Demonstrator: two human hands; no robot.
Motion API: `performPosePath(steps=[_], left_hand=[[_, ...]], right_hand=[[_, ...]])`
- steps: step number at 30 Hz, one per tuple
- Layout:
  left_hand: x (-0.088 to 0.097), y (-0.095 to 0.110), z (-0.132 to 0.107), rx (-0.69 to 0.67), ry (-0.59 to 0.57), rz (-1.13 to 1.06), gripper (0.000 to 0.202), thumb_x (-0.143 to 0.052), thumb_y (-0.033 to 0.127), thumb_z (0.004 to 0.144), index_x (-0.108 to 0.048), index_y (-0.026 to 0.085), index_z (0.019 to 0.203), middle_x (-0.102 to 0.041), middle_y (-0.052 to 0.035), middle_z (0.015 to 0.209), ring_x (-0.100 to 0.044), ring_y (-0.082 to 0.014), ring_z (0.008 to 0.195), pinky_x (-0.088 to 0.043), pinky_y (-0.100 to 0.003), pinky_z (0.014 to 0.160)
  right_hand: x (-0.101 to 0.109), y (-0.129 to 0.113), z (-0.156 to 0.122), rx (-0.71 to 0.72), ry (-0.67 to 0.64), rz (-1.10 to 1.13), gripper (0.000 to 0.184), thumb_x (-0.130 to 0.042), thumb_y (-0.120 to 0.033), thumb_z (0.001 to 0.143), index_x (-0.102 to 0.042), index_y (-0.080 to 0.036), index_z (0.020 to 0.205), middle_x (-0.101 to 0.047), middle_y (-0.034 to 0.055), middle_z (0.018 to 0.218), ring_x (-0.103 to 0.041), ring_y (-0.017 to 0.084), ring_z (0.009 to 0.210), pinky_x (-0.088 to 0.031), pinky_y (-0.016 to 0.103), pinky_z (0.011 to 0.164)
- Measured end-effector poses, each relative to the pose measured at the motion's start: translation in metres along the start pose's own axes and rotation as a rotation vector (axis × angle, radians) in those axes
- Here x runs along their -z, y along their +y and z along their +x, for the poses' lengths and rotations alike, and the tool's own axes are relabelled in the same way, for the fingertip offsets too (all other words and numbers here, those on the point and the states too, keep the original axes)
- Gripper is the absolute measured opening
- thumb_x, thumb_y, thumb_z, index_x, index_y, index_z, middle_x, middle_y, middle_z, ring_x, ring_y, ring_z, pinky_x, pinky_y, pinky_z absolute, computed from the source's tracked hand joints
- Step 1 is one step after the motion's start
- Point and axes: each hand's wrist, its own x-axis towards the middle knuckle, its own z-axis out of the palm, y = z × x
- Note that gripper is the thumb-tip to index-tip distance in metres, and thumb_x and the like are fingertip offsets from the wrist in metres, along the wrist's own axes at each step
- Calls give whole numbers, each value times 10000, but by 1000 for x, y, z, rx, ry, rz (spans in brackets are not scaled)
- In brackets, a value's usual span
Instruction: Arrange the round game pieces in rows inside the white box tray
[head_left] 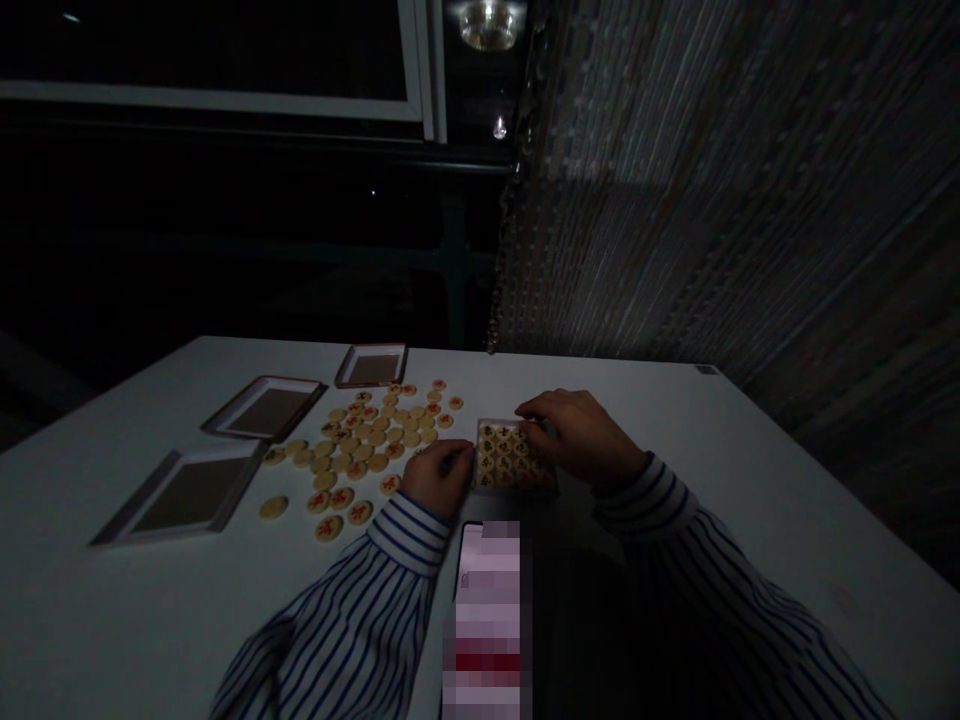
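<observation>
A small square box (pixel 501 455) packed with round cream game discs sits on the white table (pixel 750 480). My left hand (pixel 437 478) rests curled against the box's left edge, fingers closed together. My right hand (pixel 577 432) lies over the box's right side, its fingers bent down onto the discs inside. Whether either hand pinches a disc is hidden. Several loose cream discs (pixel 367 440) with red or dark marks lie scattered to the left of the box. Both arms wear blue-and-white striped sleeves.
Three shallow trays or lids lie at the left: a near one (pixel 187 495), a middle one (pixel 266 408) and a far one (pixel 371 366). A phone (pixel 487 600) lies at the table's near edge. A beaded curtain (pixel 712 200) hangs at the right; the room is dark.
</observation>
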Motion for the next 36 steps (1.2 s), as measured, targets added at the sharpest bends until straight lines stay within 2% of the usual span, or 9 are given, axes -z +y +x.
performPosePath(steps=[10,17,22,27,32,36], left_hand=[[7,-2,2,8,59,-88,264,-480,342,741,-646,165,845,-670,-52,814,-606,-158,730,-482,-286,689],[17,0,0,67,113,-107,267,-497,353,727,-653,158,823,-675,-48,791,-609,-162,733,-481,-289,694],[26,6,-7,34,104,-91,260,-487,344,737,-649,156,817,-670,-51,803,-603,-151,700,-481,-270,633],[41,9,-16,-2,74,-24,261,-487,350,745,-643,168,847,-663,-50,834,-600,-151,722,-479,-267,630],[63,5,-24,6,108,47,273,-481,374,744,-642,175,841,-657,-47,825,-592,-147,691,-477,-259,607],[81,-3,-29,10,178,101,308,-480,414,732,-643,181,851,-656,-49,845,-594,-157,700,-477,-269,616]], right_hand=[[5,-3,-2,-8,-4,21,294,-394,-276,820,-584,-168,1017,-618,58,987,-523,171,911,-322,309,815],[8,-5,-3,14,36,27,289,-393,-270,824,-590,-170,1010,-625,48,981,-533,160,893,-340,300,804],[7,-5,-4,27,64,37,289,-396,-271,824,-597,-164,1003,-630,63,963,-540,176,890,-355,320,798],[7,-9,-3,52,74,60,287,-397,-264,824,-600,-165,1001,-636,65,953,-548,179,880,-367,326,794],[6,-17,-3,54,67,92,284,-393,-259,827,-602,-169,996,-636,61,957,-544,173,891,-366,313,797],[2,-25,-1,73,79,102,273,-398,-255,824,-605,-176,983,-636,54,932,-540,170,879,-362,305,792]])
